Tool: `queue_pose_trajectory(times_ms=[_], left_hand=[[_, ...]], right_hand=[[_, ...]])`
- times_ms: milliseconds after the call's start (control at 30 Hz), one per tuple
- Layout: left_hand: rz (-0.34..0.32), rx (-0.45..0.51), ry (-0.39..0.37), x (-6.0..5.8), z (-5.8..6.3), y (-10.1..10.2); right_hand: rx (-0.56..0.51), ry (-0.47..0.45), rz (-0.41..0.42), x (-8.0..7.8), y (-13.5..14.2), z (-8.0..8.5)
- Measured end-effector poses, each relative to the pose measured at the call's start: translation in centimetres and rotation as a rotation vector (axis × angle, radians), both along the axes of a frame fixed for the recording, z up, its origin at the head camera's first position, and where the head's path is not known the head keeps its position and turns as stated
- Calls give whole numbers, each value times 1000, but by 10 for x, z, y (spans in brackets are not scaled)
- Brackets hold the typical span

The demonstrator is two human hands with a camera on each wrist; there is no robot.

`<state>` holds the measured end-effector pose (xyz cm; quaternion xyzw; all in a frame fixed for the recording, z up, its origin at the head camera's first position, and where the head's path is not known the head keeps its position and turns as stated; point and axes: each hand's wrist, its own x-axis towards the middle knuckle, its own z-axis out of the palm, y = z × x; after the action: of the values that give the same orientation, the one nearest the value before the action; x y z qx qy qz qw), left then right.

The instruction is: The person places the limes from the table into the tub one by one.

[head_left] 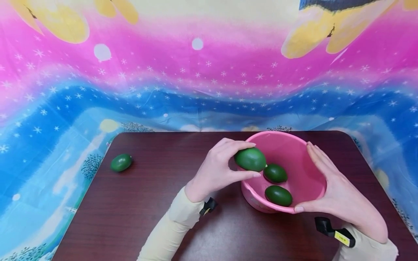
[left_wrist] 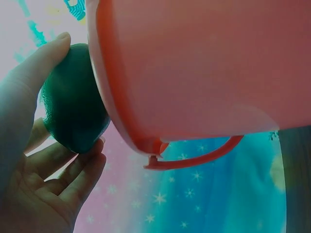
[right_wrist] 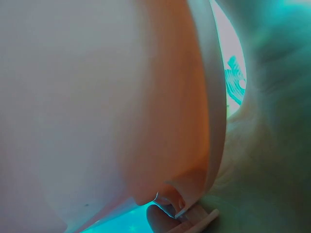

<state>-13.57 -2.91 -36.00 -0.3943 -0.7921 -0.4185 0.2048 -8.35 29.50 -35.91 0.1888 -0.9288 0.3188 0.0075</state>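
A: What did the left hand (head_left: 222, 163) have, near the centre of the head view?

B: It pinched a green fruit (head_left: 250, 159), thumb on the lower side and fingers on the upper; the fruit was at the left rim of a pink bucket (head_left: 297, 154), though whether it touched that rim was hard to judge.

A: And the right hand (head_left: 343, 192)?

B: It gripped the bucket from the right of the frame; the thumb lay at the near rim, the fingers stretched to the rim higher up; the bucket's wall took up much of the right wrist view.

A: Was anything inside?

B: Two more green fruits; an upper fruit (head_left: 275, 173) lay near the middle of the head view and a lower fruit (head_left: 278, 195) just beneath it; a lone fruit (head_left: 121, 162) lay at the left of the frame on the brown table (head_left: 147, 210), well apart from the bucket.

A: What else showed?

B: A pink and blue cloth (head_left: 212, 79) with white snowflakes, across the upper frame; pale sleeves (head_left: 164, 232) on both forearms; a curved handle (left_wrist: 209, 161) low in the left wrist view.
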Motion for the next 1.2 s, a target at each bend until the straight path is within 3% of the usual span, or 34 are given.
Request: queue_pose_trajectory(times_ms=[1200], left_hand=[[-86,-85,6,3,-9,31]], right_hand=[[13,-29,-20,-1,-2,0]])
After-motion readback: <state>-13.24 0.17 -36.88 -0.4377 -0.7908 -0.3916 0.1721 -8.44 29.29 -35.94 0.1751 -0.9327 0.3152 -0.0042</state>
